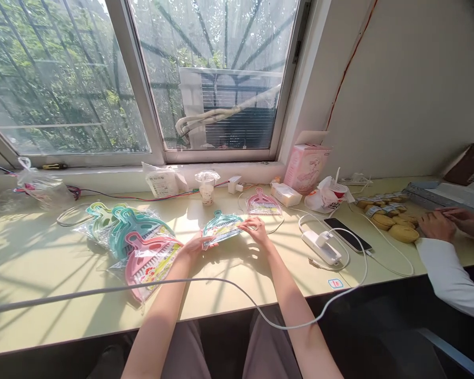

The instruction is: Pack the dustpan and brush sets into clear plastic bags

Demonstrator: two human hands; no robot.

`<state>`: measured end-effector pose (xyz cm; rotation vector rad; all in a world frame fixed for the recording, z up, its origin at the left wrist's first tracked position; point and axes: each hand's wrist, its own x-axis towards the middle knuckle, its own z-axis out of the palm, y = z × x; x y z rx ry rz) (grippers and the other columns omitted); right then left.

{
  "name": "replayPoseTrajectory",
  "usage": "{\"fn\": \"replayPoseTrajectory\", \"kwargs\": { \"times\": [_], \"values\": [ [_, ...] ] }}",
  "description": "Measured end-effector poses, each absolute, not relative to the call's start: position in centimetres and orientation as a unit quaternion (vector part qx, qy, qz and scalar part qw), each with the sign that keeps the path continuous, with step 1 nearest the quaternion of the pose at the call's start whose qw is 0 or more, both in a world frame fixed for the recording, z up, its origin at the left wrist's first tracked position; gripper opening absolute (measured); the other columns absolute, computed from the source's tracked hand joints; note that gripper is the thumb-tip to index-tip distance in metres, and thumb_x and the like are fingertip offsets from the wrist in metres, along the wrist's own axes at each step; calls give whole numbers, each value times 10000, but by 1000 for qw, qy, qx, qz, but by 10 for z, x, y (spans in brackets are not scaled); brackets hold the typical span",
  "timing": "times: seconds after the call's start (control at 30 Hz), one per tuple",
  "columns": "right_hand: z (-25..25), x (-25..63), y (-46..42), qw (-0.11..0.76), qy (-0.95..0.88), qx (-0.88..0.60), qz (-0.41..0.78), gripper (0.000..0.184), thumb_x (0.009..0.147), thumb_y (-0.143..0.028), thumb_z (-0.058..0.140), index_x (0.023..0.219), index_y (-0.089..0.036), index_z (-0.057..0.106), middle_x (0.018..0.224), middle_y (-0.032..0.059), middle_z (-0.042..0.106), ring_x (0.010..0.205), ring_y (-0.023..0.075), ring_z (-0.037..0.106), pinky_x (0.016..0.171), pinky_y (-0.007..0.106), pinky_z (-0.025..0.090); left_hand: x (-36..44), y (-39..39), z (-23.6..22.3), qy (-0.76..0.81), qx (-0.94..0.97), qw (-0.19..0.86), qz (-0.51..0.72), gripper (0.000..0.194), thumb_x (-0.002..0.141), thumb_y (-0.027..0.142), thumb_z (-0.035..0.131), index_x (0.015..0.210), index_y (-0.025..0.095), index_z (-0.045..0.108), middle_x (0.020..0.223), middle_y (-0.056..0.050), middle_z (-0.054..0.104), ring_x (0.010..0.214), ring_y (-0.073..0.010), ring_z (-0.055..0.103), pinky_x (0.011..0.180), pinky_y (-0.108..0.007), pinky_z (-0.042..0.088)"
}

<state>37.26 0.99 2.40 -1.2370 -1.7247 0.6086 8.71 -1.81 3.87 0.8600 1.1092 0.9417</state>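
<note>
Both my hands hold a teal dustpan-and-brush set [222, 227] in clear wrapping, just above the table. My left hand [195, 246] grips its left edge, thumb over the top. The fingers of my right hand [256, 230] pinch its right edge. By my left forearm lies a pink dustpan set [152, 258], overlapping a heap of teal sets [132, 229] and green sets [100, 213], all in clear plastic. Another pink set [263, 204] lies beyond my right hand.
A white power strip [321, 247] and phone [347, 235] lie right, with a cable crossing before me. A plastic cup [207, 188], pink box [307, 166] and bagged cup [329, 195] stand behind. A co-worker's hands [438, 225] are beside yellow-brown items [403, 231] far right.
</note>
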Motion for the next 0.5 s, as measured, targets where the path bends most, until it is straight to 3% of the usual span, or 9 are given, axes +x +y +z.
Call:
{"fn": "replayPoseTrajectory", "kwargs": {
  "times": [0.2,0.33,0.5],
  "values": [
    [11,368,15,461,-685,-522,211,401,1053,-634,810,800,-353,943,1003,70,892,1130,346,756,1279,597,419,92,-21,41,506,405,638,415,845,803,154,1054,1575,181,712,1221,-161,880,944,-332,892,861,-432,766],
    [4,363,16,519,-643,-525,204,343,987,-612,889,790,-336,943,1285,107,861,1350,400,696,1290,612,460,97,-26,40,476,436,628,434,945,746,163,1077,1614,208,707,1249,-161,874,951,-315,887,748,-355,738],
    [1,359,15,577,-589,-472,313,381,903,-666,919,855,-289,951,1590,144,750,1563,452,643,1319,594,522,106,-27,37,433,431,624,486,965,738,82,1001,1629,264,676,1281,-127,855,959,-272,854,714,-336,728]
  ]
}}
